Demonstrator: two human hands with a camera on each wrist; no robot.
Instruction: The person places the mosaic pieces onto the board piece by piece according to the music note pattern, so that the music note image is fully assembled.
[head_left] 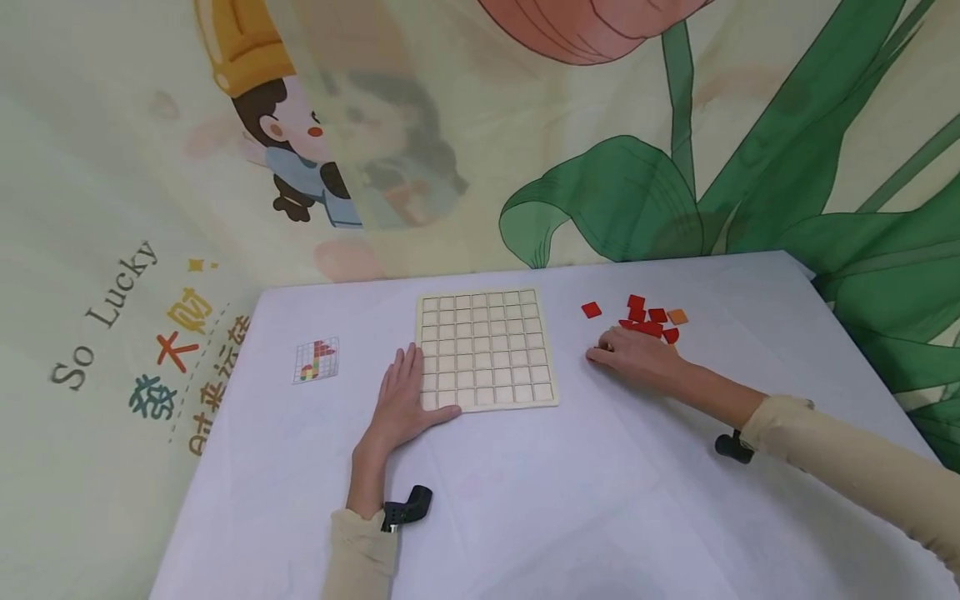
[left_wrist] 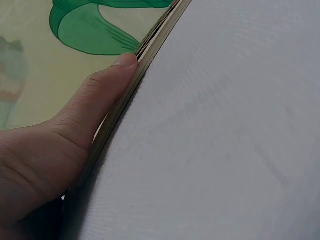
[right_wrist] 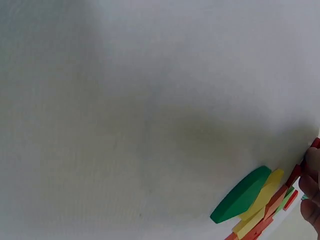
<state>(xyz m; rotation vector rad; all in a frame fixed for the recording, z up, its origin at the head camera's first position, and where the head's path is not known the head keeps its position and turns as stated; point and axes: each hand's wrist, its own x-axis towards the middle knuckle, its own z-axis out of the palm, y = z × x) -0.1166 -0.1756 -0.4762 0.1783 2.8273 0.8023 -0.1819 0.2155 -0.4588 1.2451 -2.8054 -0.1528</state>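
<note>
My left hand (head_left: 403,398) rests along the left edge of a pale wooden grid board (head_left: 486,350), fingers straight and thumb stretched along its near edge. The thumb (left_wrist: 102,95) shows against the board's side in the left wrist view. My right hand (head_left: 633,357) has curled fingers just in front of a pile of flat coloured pieces (head_left: 647,328). At its fingertips in the right wrist view is a red piece (right_wrist: 316,143), mostly hidden by them. Beside these lie a green piece (right_wrist: 242,195) and a yellow piece (right_wrist: 265,192), with orange and red ones.
A small printed pattern card (head_left: 316,360) lies left of the board. One red square (head_left: 592,310) sits apart from the pile, and an orange square (head_left: 678,317) lies at the pile's right. The white-covered table (head_left: 525,500) meets a printed curtain (head_left: 465,242) at the back.
</note>
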